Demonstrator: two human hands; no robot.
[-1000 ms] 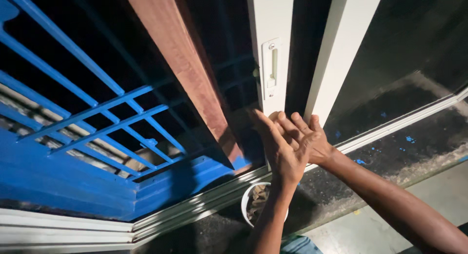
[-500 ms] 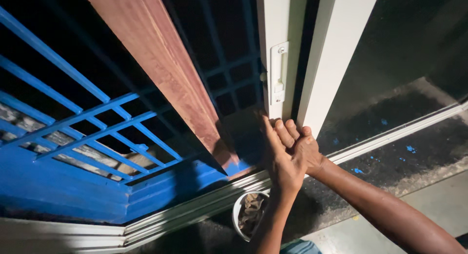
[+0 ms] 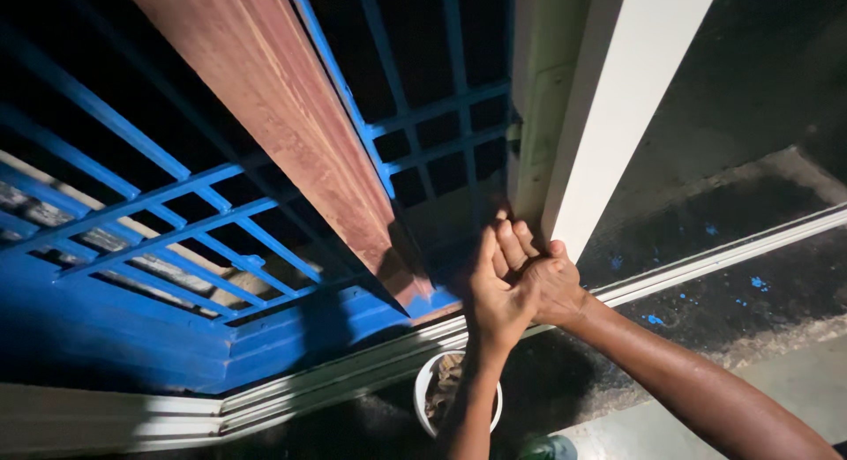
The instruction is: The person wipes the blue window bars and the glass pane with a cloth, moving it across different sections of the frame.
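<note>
The white sliding window frame (image 3: 540, 134) stands upright above the sill track (image 3: 353, 372), and its lower edge is where both my hands meet. My left hand (image 3: 494, 292) lies flat against it, fingers pressed together, overlapping my right hand (image 3: 549, 279), which curls around the frame's edge. Behind stand a blue grille (image 3: 176, 213) and a reddish wooden plank (image 3: 291, 134); a white bowl (image 3: 432, 398) sits below my wrists.

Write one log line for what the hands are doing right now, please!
left hand: pressed on white sliding frame | right hand: gripping same frame edge | white bowl: below wrists | blue grille: left
</note>
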